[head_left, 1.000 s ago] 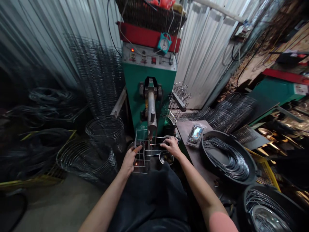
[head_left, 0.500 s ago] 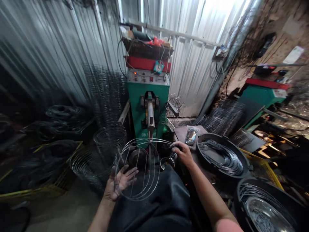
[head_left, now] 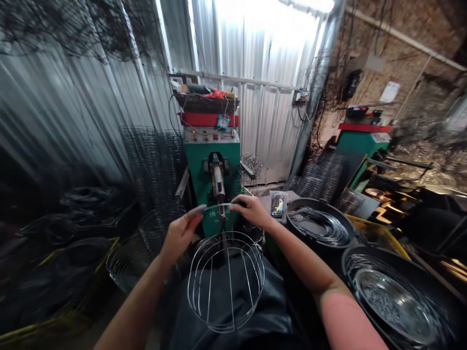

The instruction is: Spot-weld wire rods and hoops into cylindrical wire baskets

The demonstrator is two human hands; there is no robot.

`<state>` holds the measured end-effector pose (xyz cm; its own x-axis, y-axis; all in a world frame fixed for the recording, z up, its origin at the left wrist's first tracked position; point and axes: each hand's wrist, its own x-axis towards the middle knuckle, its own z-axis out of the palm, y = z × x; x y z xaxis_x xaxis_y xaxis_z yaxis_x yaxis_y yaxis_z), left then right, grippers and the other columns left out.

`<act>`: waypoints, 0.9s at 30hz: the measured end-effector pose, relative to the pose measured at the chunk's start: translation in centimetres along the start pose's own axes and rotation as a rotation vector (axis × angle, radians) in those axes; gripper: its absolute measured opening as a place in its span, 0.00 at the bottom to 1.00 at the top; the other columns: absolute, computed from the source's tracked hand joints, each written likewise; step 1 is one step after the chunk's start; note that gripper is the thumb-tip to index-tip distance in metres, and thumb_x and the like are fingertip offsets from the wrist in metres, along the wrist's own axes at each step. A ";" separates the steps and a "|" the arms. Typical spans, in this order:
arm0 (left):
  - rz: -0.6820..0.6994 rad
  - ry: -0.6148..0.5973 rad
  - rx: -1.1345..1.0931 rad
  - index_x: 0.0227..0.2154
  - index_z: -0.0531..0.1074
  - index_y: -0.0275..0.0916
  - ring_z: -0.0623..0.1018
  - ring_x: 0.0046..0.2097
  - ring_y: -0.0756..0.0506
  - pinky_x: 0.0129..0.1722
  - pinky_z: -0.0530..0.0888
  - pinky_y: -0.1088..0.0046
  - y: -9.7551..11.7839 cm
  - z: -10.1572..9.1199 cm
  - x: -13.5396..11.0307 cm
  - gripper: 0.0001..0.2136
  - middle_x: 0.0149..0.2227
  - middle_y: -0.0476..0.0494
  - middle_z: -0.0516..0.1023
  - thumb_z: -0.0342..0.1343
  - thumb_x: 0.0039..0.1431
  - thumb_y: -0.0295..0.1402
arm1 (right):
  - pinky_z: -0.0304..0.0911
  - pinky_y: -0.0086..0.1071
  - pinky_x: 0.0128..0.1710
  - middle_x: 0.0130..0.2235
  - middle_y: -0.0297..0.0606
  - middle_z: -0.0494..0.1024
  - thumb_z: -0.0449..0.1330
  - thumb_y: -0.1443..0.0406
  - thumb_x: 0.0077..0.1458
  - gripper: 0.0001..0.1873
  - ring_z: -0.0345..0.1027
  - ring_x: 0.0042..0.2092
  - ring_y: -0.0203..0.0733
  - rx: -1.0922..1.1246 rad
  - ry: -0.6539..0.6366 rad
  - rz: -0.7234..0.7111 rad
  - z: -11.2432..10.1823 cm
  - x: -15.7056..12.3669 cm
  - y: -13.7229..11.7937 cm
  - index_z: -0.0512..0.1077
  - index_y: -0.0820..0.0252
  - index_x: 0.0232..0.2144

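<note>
The left hand (head_left: 178, 238) and right hand (head_left: 251, 211) are partly closed, pinching a thin curved wire strip (head_left: 215, 206) between fingers and thumbs, the strip spanning the gap between them in front of a green welder (head_left: 213, 187). Just below the hands, above a dark apron (head_left: 277, 311), is a round cage (head_left: 228, 232) of bright steel wire, its slender ribs curving down from a ring. Whether the hands touch it is hard to tell. To the right, a phone (head_left: 277, 205) in clear plastic lies on a metal surface (head_left: 264, 204), beside two black tubs (head_left: 319, 226) of glossy coiled wire (head_left: 321, 228).
</note>
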<state>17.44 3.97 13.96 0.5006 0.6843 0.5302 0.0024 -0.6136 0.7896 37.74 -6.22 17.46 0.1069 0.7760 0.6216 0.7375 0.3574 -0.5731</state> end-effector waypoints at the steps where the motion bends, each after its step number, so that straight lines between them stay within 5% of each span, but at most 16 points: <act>1: -0.025 0.000 -0.047 0.44 0.72 0.40 0.70 0.28 0.48 0.26 0.69 0.73 0.2 0.2 0.8 0.21 0.30 0.45 0.74 0.54 0.49 0.45 | 0.58 0.25 0.34 0.29 0.34 0.75 0.57 0.58 0.52 0.13 0.66 0.32 0.33 -0.021 -0.002 -0.012 -0.6 0.5 0.3 0.73 0.63 0.31; 5: -0.272 -0.046 -0.294 0.50 0.67 0.39 0.56 0.18 0.56 0.15 0.53 0.80 -1.4 0.9 2.5 0.25 0.21 0.53 0.63 0.55 0.48 0.42 | 0.57 0.25 0.34 0.29 0.33 0.74 0.52 0.58 0.55 0.16 0.64 0.31 0.33 -0.095 -0.003 0.008 -1.2 1.0 3.8 0.73 0.63 0.37; 9: -0.536 -0.163 -0.274 0.54 0.62 0.40 0.49 0.15 0.56 0.14 0.46 0.80 -5.0 2.1 1.4 0.27 0.17 0.58 0.51 0.53 0.51 0.41 | 0.57 0.24 0.33 0.30 0.33 0.74 0.50 0.60 0.56 0.16 0.64 0.31 0.33 -0.145 -0.056 0.130 2.1 -1.2 8.2 0.72 0.62 0.38; 13: -0.653 -0.229 -0.216 0.55 0.61 0.39 0.48 0.15 0.56 0.15 0.45 0.79 -8.3 3.3 -0.1 0.27 0.17 0.58 0.49 0.51 0.52 0.41 | 0.57 0.25 0.33 0.30 0.34 0.75 0.50 0.62 0.57 0.14 0.66 0.31 0.35 -0.213 -0.165 0.242 5.7 -3.7 11.3 0.72 0.62 0.39; 23: -0.532 -0.301 -0.052 0.48 0.69 0.35 0.59 0.16 0.52 0.17 0.56 0.75 -13.5 4.7 0.2 0.26 0.15 0.54 0.60 0.52 0.50 0.45 | 0.57 0.26 0.36 0.38 0.43 0.75 0.47 0.67 0.59 0.12 0.68 0.39 0.39 -0.573 -0.382 0.268 7.8 -4.8 14.2 0.68 0.63 0.41; 27: -0.370 -0.294 0.015 0.39 0.75 0.39 0.73 0.34 0.44 0.34 0.68 0.71 -14.3 5.4 1.1 0.18 0.30 0.45 0.77 0.54 0.48 0.43 | 0.59 0.29 0.35 0.40 0.43 0.75 0.43 0.65 0.61 0.20 0.70 0.39 0.41 -0.701 -0.536 0.250 7.7 -4.4 14.5 0.58 0.54 0.55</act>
<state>22.61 11.43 1.61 0.6879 0.7185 0.1026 0.2384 -0.3572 0.9031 42.79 -0.48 2.27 0.1234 0.9881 0.0914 0.9889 -0.1148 -0.0938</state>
